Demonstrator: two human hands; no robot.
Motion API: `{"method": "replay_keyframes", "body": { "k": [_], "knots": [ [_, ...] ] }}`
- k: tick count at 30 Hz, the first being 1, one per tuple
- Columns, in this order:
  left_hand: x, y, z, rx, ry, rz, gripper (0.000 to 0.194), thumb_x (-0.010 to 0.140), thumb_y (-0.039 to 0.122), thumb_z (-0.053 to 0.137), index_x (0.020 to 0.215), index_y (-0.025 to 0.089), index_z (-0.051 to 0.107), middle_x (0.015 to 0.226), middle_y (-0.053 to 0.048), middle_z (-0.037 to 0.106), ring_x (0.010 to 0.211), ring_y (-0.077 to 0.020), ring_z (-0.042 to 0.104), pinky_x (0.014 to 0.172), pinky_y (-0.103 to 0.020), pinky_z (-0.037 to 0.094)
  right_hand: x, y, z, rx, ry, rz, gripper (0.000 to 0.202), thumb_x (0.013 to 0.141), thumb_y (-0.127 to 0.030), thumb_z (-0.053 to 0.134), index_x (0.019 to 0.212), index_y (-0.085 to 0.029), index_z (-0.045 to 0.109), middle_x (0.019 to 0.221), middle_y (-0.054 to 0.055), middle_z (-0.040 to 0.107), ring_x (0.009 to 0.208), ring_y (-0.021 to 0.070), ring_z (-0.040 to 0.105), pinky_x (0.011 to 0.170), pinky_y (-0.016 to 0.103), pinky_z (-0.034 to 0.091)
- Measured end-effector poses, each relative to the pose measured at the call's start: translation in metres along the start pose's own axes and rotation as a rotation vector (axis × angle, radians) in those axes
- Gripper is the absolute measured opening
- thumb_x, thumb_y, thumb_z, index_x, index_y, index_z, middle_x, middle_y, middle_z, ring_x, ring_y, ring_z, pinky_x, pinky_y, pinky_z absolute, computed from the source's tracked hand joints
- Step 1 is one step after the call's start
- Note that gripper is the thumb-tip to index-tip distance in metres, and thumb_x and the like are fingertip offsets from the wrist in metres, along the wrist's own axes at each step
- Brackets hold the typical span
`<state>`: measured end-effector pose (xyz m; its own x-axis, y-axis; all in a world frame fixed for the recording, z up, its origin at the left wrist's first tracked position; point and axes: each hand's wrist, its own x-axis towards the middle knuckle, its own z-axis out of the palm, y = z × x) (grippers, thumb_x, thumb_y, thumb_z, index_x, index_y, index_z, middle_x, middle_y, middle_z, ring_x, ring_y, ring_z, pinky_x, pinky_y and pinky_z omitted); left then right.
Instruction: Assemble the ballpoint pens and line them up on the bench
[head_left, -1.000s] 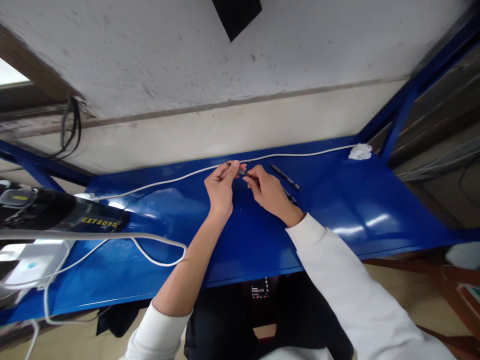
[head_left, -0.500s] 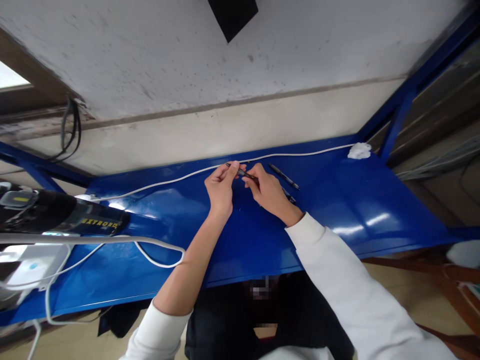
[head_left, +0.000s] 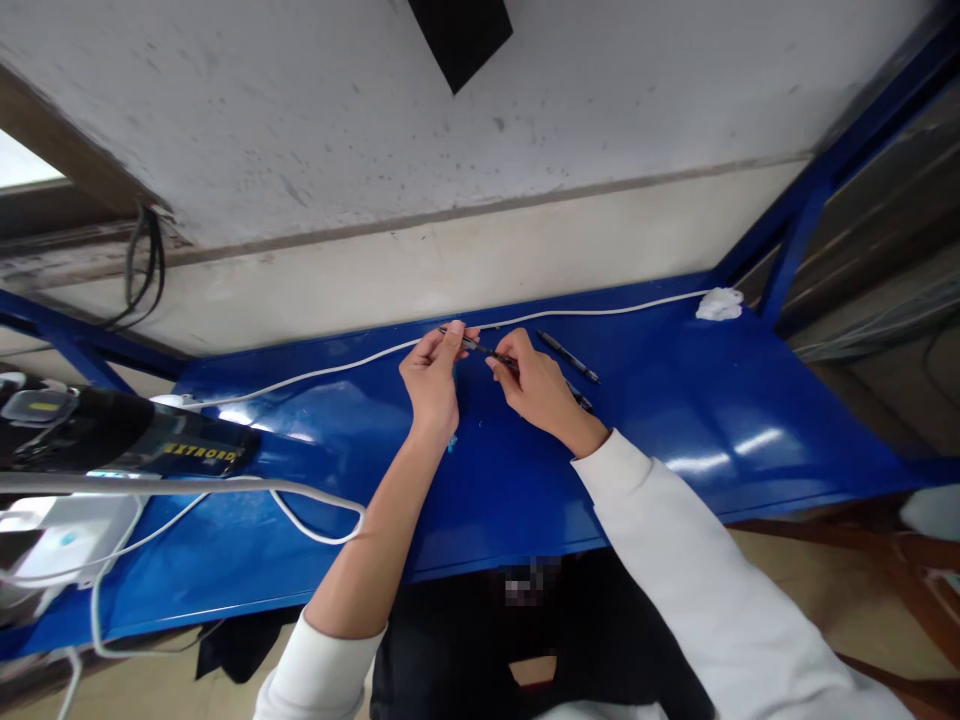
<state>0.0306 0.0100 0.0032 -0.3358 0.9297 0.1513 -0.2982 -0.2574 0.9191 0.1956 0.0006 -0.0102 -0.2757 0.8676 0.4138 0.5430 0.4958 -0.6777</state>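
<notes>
A dark, slender pen [head_left: 478, 347] spans the gap between my two hands above the blue tabletop [head_left: 517, 480]. My left hand [head_left: 435, 375] pinches its left end between thumb and fingers. On the other end, the thumb and fingertips of my right hand [head_left: 529, 385] are closed. Whether the pen is whole or in two parts I cannot tell. Beyond my right hand lies another dark pen [head_left: 568, 357]. The tip of one more pen [head_left: 580, 398] shows past that hand, the rest hidden. A light-blue slim object [head_left: 452, 442] peeks out beside my left wrist, mostly covered.
A white cable [head_left: 345, 362] runs along the table's back edge to a crumpled white wad [head_left: 720, 304]. At left are a black cylindrical device [head_left: 135, 430], a white box [head_left: 82, 535] and a looped white cord [head_left: 315, 487]. A wall [head_left: 450, 250] stands behind the table.
My left hand has shifted slightly left, away from the right hand, and more of the dark pen shows between them. The light-blue object has come into sight beside my left wrist.
</notes>
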Motion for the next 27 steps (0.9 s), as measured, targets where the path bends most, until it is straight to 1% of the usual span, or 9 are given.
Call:
{"method": "replay_keyframes", "body": {
  "k": [3,6,8,11,13,16,20,24,27],
  "knots": [
    [0.004,0.005,-0.001,-0.049,0.017,-0.003,0.032,0.095,0.05,0.093,0.094,0.02,0.085,0.105,-0.01,0.088,0.096,-0.0188,0.082,0.084,-0.029,0.059,0.0,-0.002,-0.001,-0.033,-0.002,-0.033,0.02,0.12,-0.044,0.053,0.126,-0.026,0.06,0.103,0.007,0.081,0.085,0.0254,0.076,0.075,0.034,0.047],
    [0.009,0.012,-0.006,-0.097,0.037,-0.004,0.038,0.096,0.057,0.091,0.106,0.021,0.085,0.117,-0.012,0.089,0.103,-0.0208,0.084,0.09,-0.031,0.06,0.001,-0.003,-0.001,-0.046,-0.012,-0.058,0.027,0.123,-0.045,0.047,0.123,-0.026,0.065,0.102,0.006,0.081,0.085,0.0239,0.074,0.076,0.034,0.045],
    [0.014,0.015,-0.012,-0.108,0.05,0.021,0.042,0.098,0.06,0.088,0.115,0.022,0.085,0.124,-0.013,0.088,0.112,-0.0231,0.085,0.094,-0.032,0.06,0.002,-0.003,0.0,-0.042,-0.006,-0.054,0.028,0.123,-0.045,0.047,0.12,-0.026,0.066,0.099,0.005,0.08,0.08,0.0222,0.071,0.074,0.034,0.043],
    [0.022,0.017,-0.023,-0.13,0.08,0.035,0.048,0.098,0.065,0.086,0.122,0.024,0.082,0.133,-0.014,0.086,0.125,-0.0254,0.082,0.099,-0.033,0.059,0.002,-0.003,-0.001,-0.025,0.009,-0.042,0.026,0.122,-0.044,0.049,0.118,-0.026,0.067,0.095,0.003,0.079,0.074,0.0199,0.067,0.072,0.033,0.04],
    [0.026,0.016,-0.031,-0.164,0.087,0.004,0.05,0.097,0.067,0.086,0.124,0.025,0.081,0.142,-0.013,0.083,0.133,-0.025,0.079,0.102,-0.032,0.059,0.001,-0.003,-0.001,-0.017,0.018,-0.041,0.026,0.122,-0.044,0.05,0.116,-0.026,0.067,0.093,0.003,0.078,0.072,0.0191,0.065,0.071,0.033,0.039],
    [0.029,0.013,-0.037,-0.23,0.072,-0.065,0.046,0.098,0.064,0.087,0.123,0.026,0.08,0.151,-0.011,0.079,0.141,-0.0231,0.074,0.107,-0.031,0.059,0.001,-0.004,-0.003,-0.02,0.015,-0.036,0.027,0.122,-0.045,0.05,0.116,-0.026,0.068,0.093,0.002,0.078,0.07,0.0186,0.064,0.07,0.033,0.038],
    [0.027,0.011,-0.034,-0.224,0.064,-0.089,0.047,0.097,0.064,0.087,0.123,0.026,0.08,0.151,-0.012,0.079,0.141,-0.0241,0.075,0.106,-0.032,0.06,0.0,-0.006,-0.003,-0.027,0.011,-0.035,0.027,0.122,-0.045,0.051,0.118,-0.026,0.069,0.093,0.002,0.078,0.07,0.0189,0.064,0.071,0.033,0.038],
    [0.021,0.012,-0.025,-0.187,0.042,-0.071,0.054,0.094,0.068,0.089,0.125,0.025,0.08,0.143,-0.013,0.082,0.135,-0.0268,0.077,0.104,-0.034,0.06,0.001,-0.007,-0.003,-0.025,0.012,-0.039,0.028,0.121,-0.045,0.052,0.118,-0.025,0.071,0.093,0.002,0.079,0.072,0.0194,0.066,0.072,0.033,0.04],
    [0.016,0.014,-0.019,-0.18,0.023,-0.071,0.053,0.094,0.066,0.09,0.124,0.023,0.081,0.138,-0.014,0.084,0.131,-0.027,0.08,0.103,-0.034,0.059,0.001,-0.008,-0.003,-0.03,0.009,-0.039,0.029,0.122,-0.046,0.051,0.119,-0.025,0.071,0.095,0.003,0.08,0.073,0.0193,0.066,0.072,0.033,0.041]
  ]
}}
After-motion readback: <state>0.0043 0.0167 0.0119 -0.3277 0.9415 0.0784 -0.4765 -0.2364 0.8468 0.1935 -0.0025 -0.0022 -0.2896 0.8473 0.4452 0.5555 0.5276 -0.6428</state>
